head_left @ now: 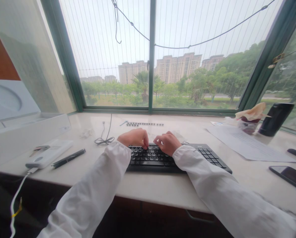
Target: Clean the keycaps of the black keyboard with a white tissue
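A black keyboard point(151, 163) lies near the front edge of the white counter. My left hand point(136, 137) is over its upper left part, fingers curled down and pressed together at the keys; whatever they pinch is too small or hidden to name. Close by on the right, my right hand point(169, 142) rests at the keyboard's top edge. Its fingers are bent and closed, and I cannot make out anything between them. Behind the hands, several small dark pieces like keycaps point(150, 124) stand in rows, with a thin teal tool point(124, 123) at their left end.
Left are a coiled cable point(104, 140), black pens point(68, 158), and a white power bank point(50, 153) with keys point(40, 149) on it. Right are paper sheets point(247, 143), a phone point(290, 177) and a dark upright object point(275, 119). A window point(151, 66) backs the counter.
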The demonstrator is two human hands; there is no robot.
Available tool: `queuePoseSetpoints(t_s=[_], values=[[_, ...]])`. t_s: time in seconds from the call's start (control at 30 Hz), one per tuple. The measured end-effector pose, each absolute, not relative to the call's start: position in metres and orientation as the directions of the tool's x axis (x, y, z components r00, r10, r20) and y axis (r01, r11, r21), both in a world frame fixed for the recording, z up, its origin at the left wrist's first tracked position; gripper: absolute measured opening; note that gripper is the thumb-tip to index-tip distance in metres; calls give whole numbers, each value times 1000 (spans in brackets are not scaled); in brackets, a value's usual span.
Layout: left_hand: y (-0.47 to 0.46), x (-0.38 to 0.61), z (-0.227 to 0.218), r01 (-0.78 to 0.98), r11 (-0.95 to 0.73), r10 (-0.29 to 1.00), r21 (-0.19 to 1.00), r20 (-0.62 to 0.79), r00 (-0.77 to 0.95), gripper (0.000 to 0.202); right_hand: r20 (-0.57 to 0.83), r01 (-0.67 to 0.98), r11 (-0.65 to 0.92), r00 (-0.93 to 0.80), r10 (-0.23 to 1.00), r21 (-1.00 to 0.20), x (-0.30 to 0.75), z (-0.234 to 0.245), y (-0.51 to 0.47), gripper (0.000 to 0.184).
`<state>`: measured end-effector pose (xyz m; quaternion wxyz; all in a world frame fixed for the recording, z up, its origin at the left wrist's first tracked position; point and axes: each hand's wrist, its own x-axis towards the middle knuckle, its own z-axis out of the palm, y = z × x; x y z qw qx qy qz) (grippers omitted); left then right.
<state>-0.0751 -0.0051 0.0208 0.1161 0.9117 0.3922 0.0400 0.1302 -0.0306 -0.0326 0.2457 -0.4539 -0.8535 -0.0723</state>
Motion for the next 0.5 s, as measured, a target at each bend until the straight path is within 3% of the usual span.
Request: queuePoseSetpoints(t_s=[0.2, 0.4, 0.5], values=[[-25, -53, 30, 782, -622, 783, -37, 2, 623, 17, 484, 812, 576, -468, 740, -95, 125, -32, -31, 16], [-34, -41, 31, 782, -608, 784, -137, 51, 618, 13, 491, 808, 579, -464, 737, -106, 124, -35, -31, 16], [-33, -41, 32, 797, -596, 798, -99, 39, 601, 13, 496, 805, 583, -463, 735, -112, 124, -36, -31, 16]])
